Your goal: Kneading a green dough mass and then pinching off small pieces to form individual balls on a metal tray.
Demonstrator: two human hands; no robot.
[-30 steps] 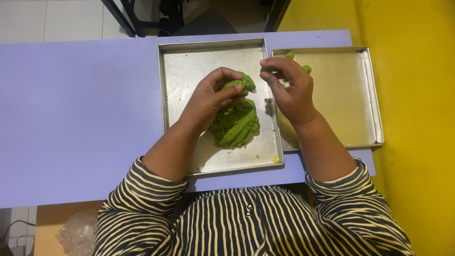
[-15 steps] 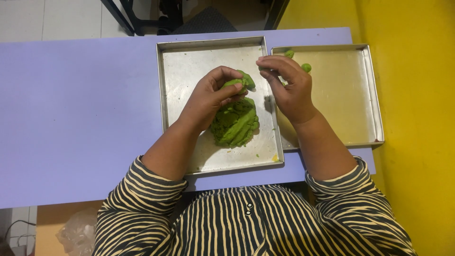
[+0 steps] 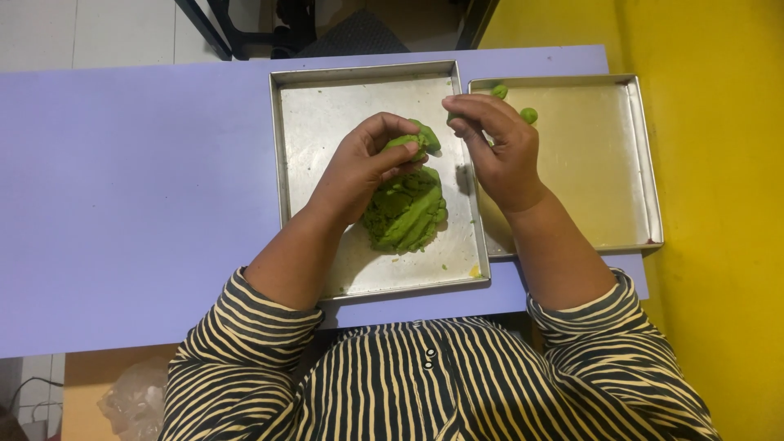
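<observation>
A mound of green dough (image 3: 406, 211) lies in the left metal tray (image 3: 327, 122). My left hand (image 3: 359, 167) hovers over it and grips a smaller lump of green dough (image 3: 415, 140). My right hand (image 3: 498, 147) sits just right of that lump, over the seam between the trays, fingers curled with a small bit of dough pinched at the tips. Two small green dough balls (image 3: 528, 115) rest near the far left corner of the right metal tray (image 3: 604, 163).
Both trays stand side by side on a lilac table (image 3: 131, 188). A yellow wall or floor (image 3: 719, 204) runs along the right. Dark chair legs (image 3: 237, 24) stand beyond the table's far edge. A plastic bag (image 3: 131, 400) lies at lower left.
My right hand has drifted slightly away from the lump in my left hand, opening a small gap. The dough mound and the trays stay put.
</observation>
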